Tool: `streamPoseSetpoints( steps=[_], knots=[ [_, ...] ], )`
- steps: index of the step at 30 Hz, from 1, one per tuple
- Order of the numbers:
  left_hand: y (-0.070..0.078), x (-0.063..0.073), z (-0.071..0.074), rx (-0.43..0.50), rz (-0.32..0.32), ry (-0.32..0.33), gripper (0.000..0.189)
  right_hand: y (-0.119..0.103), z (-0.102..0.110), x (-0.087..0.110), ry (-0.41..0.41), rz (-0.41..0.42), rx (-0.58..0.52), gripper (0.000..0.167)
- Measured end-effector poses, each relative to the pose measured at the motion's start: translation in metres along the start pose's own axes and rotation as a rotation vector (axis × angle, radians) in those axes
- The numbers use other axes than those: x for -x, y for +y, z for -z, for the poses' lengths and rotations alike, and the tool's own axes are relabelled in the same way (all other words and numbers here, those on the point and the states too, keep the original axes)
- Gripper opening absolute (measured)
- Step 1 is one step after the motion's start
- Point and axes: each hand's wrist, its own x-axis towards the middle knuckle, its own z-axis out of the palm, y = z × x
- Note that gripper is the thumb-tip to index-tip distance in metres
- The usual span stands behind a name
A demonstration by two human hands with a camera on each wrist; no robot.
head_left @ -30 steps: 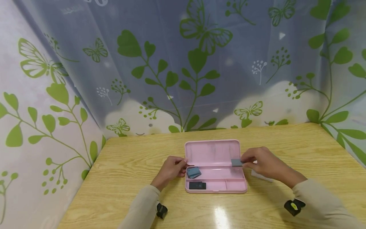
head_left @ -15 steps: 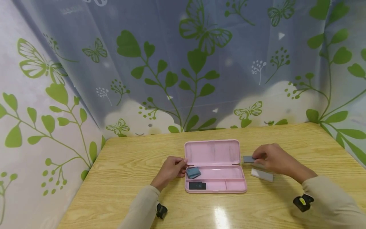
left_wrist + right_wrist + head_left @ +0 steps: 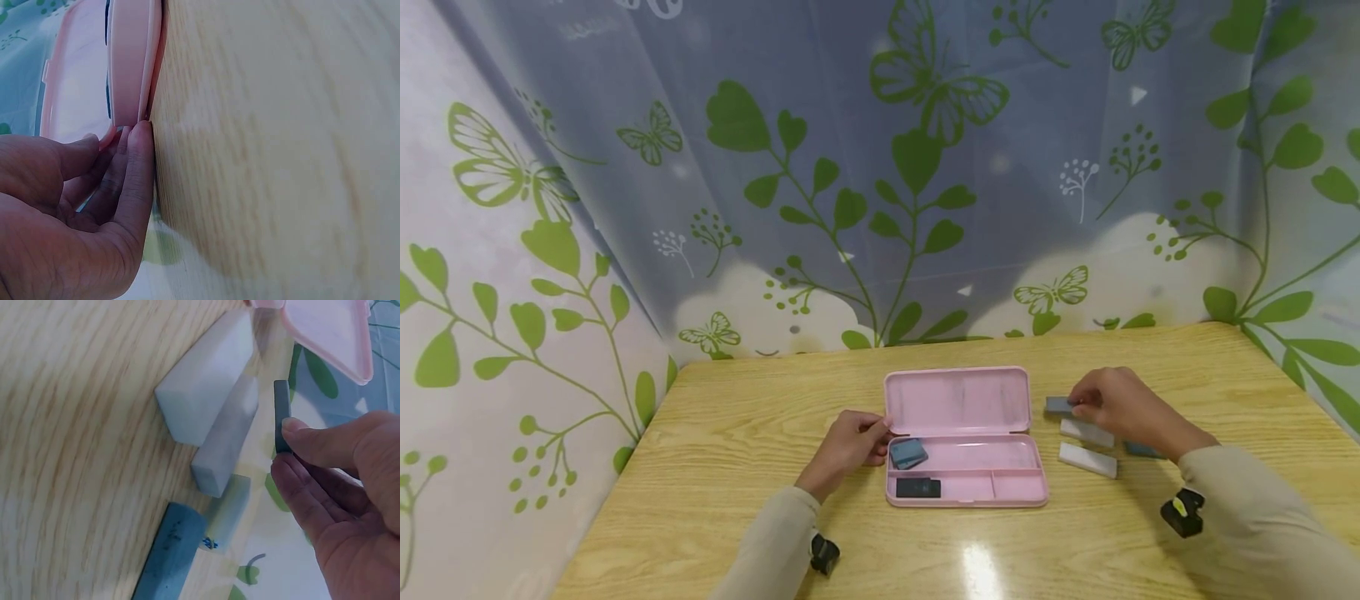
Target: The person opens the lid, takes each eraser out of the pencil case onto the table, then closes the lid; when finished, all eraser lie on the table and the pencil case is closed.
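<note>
Your left hand (image 3: 847,437) holds the pink case (image 3: 958,400); right of it, your right hand (image 3: 1122,406) pinches the gray block (image 3: 1057,405), best held level.

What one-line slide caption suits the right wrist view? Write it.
The right hand pinches a gray block near two white blocks and a blue block lying on the wooden table.

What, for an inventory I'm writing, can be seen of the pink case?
The pink case is a long, round-cornered box that looks like plastic. Its lid is open, swung away from the person, with faint grey marks inside. The base rests on the table, with a long back compartment and two front ones, the left wider. A teal item lies in the back compartment, a black item in the front left. The left hand holds the left end, where lid and base meet.
</note>
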Motion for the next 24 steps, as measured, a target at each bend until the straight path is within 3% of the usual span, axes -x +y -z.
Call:
streamPoseSetpoints(
  steps=[24],
  knots=[
    [-0.002, 0.000, -0.001, 0.000, 0.000, 0.007, 0.027, 0.007, -0.014, -0.015, 0.003, -0.027, 0.012, 0.008]
  ],
)
